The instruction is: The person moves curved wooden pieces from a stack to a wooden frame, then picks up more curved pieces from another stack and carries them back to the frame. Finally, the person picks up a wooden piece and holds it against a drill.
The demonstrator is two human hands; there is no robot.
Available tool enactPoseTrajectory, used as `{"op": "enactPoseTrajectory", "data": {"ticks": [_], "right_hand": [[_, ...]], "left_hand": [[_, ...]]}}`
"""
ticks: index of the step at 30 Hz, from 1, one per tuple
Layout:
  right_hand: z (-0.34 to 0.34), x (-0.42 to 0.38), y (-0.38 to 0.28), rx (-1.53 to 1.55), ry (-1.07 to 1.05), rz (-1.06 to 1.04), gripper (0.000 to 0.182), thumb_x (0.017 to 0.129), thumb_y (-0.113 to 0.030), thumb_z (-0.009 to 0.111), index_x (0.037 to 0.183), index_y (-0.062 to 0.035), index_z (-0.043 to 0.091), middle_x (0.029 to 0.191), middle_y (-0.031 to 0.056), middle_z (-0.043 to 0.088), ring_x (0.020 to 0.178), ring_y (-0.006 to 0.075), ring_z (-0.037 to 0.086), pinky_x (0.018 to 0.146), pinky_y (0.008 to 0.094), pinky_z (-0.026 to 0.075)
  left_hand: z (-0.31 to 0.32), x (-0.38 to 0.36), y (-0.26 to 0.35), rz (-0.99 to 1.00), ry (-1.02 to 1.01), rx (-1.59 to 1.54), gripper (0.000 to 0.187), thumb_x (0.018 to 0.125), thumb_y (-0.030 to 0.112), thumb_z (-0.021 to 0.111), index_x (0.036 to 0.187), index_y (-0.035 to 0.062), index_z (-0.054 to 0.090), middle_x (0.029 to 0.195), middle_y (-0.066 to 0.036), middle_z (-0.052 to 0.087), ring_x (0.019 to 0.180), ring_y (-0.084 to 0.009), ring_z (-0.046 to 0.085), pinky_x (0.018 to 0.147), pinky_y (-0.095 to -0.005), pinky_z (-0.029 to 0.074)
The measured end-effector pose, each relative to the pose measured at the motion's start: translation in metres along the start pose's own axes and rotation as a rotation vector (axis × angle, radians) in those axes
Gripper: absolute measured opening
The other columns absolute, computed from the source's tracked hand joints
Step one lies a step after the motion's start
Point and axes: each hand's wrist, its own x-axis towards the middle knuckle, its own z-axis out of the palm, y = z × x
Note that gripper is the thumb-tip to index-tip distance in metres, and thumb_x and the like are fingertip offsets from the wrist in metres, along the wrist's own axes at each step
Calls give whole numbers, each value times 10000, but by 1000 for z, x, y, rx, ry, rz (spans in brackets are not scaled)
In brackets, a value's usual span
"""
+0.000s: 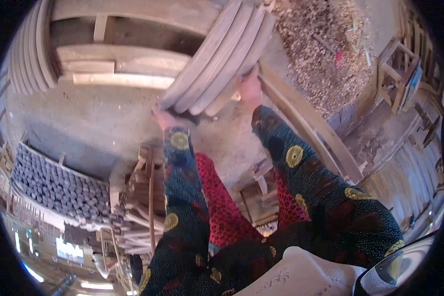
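Several curved wooden slats (217, 61) lie side by side in a bundle, slanting from lower left to upper right. At the bundle's lower left end is my left hand (165, 118), its fingers closed against the slat ends. My right hand (251, 91) grips the right side of the same bundle, its fingers partly hidden by the wood. Just right of my right hand a long wooden beam (306, 118) runs down to the right.
Flat boards (123, 59) lie at the upper left beside more curved slats (32, 49). Wood chips (330, 59) cover the floor at the upper right, near a wooden frame (397, 74). A stack of small wood pieces (59, 182) stands at the lower left.
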Motion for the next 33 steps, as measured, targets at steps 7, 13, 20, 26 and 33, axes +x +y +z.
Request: {"op": "enactPoseTrajectory", "data": {"ticks": [7,13,20,26,33], "right_hand": [[10,7,19,34,40,-133,798,812,-129,634,1416,18,133,1088,339,572,1048,452,559,887,456,463],[1,2,7,5,-1,-1,814,819,-182,668,1409,33,151,1124,294,581,1074,403,568,905,411,459],[-5,-2,2,-131,50,-37,757,836,-149,622,1397,25,145,1031,314,599,984,438,586,840,456,477],[-11,3,-3,-187,37,-68,739,842,-171,607,1380,47,150,977,334,598,931,450,596,782,476,494],[-9,4,-6,-228,36,-126,798,839,-150,595,1407,85,87,898,269,643,858,405,628,747,453,506]], "left_hand": [[1,13,-28,-263,-358,-480,687,925,538,365,1473,183,154,1502,-106,214,1333,-329,293,1066,-552,255],[15,-10,-28,-379,-273,-557,716,919,613,330,1478,207,143,1498,-110,213,1334,-348,297,1051,-567,296],[17,-34,-31,-350,-291,-560,670,929,566,343,1477,232,154,1514,-74,197,1339,-363,287,1008,-620,314],[28,-25,-35,-385,-335,-655,712,902,619,362,1464,206,218,1494,-84,257,1341,-352,289,1037,-629,238],[37,-39,-36,-666,-322,-727,841,820,751,345,1440,184,293,1471,-126,307,1343,-361,282,1035,-651,181]]}}
